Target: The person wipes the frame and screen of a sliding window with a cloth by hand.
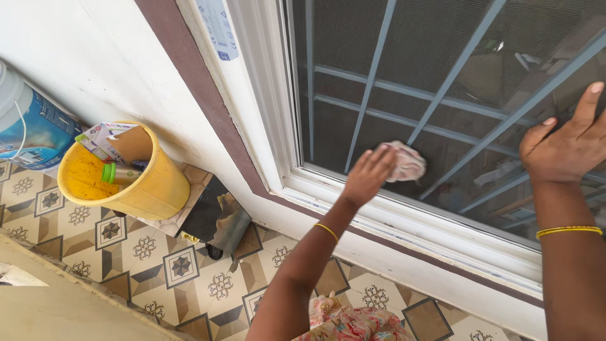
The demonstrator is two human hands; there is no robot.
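My left hand (368, 174) presses a crumpled pale cloth (407, 163) against the dark mesh screen (353, 76) of a window, near its lower edge. My right hand (565, 145) lies flat with fingers spread on the screen further right, touching a grey metal bar (524, 110). A thin yellow bangle circles each wrist. The white window frame (404, 218) runs just below both hands.
A yellow bucket (148, 189) with a green-capped bottle and packets stands on stacked tiles (218, 215) against the white wall. A blue and white tub (28, 129) sits at far left. Patterned floor tiles (183, 268) lie below. A brown band borders the frame.
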